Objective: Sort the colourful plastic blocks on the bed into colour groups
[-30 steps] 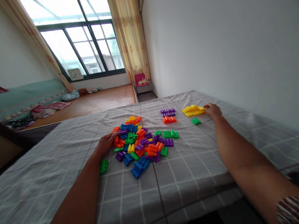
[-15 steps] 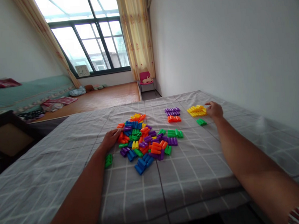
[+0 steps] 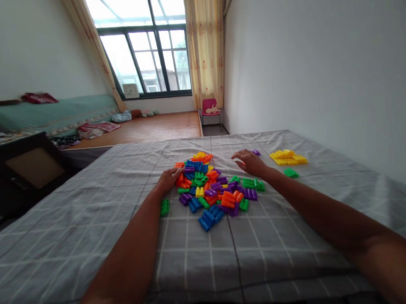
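Note:
A mixed pile of plastic building blocks shaped like joined tubes lies on the grey checked cloth (image 3: 202, 261). My left hand (image 3: 169, 180) rests at the pile's left edge, fingers stretched out against an orange block (image 3: 181, 179) and near a purple block (image 3: 189, 170). My right hand (image 3: 249, 162) hovers beyond the pile's right part, thumb and fingers apart, with nothing seen between them. It hides most of a small group of purple blocks (image 3: 256, 152) and orange ones. Further right sit stacked yellow blocks (image 3: 288, 157) and a green block (image 3: 290, 173).
A separate green block (image 3: 164, 207) lies beside my left forearm. Blue blocks (image 3: 210, 218) form the pile's near edge. A white wall (image 3: 321, 73) rises along the right. Beyond the cloth are a low brown platform (image 3: 164, 127), a pink chair (image 3: 209, 106) and a dark cabinet (image 3: 30, 168).
My right hand has moved left, away from the yellow blocks to above the purple and orange group. The view has turned slightly left. My left hand stays at the pile's edge.

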Tool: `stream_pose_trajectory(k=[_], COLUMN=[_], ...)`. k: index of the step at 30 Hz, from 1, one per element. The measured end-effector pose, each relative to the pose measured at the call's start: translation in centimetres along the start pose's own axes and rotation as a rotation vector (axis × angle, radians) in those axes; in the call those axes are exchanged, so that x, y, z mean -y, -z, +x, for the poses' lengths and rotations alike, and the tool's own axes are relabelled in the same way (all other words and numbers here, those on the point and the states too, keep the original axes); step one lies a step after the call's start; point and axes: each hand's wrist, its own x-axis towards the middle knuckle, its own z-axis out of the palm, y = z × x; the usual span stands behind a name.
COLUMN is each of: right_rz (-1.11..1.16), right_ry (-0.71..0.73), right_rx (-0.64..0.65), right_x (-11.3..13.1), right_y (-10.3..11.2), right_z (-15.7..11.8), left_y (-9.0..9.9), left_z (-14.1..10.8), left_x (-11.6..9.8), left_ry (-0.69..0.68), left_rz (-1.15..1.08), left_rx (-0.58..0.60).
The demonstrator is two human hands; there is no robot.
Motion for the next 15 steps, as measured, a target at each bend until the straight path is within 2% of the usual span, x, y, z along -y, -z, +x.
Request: stream_pose_trajectory(k=[4, 8, 12, 15], right_rz=[-0.042, -0.101, -0.111, -0.014], right_ry=[0.072, 0.004, -0.088, -0.09], right_rx=[0.128, 0.168, 0.233, 0.257], right_x=[3.0, 3.8, 3.9, 4.0], right_y=[-1.8, -4.8, -6.7, -6.5], right_z=[4.9, 8.9, 10.8, 10.8], left_y=[-0.2, -0.3, -0.4, -0.3], left_z=[-0.1, -0.2, -0.3, -0.2], left_x=[0.1, 0.2, 0.3, 0.1], left_ry=[-0.02, -0.039, -0.055, -0.048], left_rz=[-0.011, -0.033, -0.035, -0.017], left_rx=[-0.016, -0.012, -0.016, -0.029])
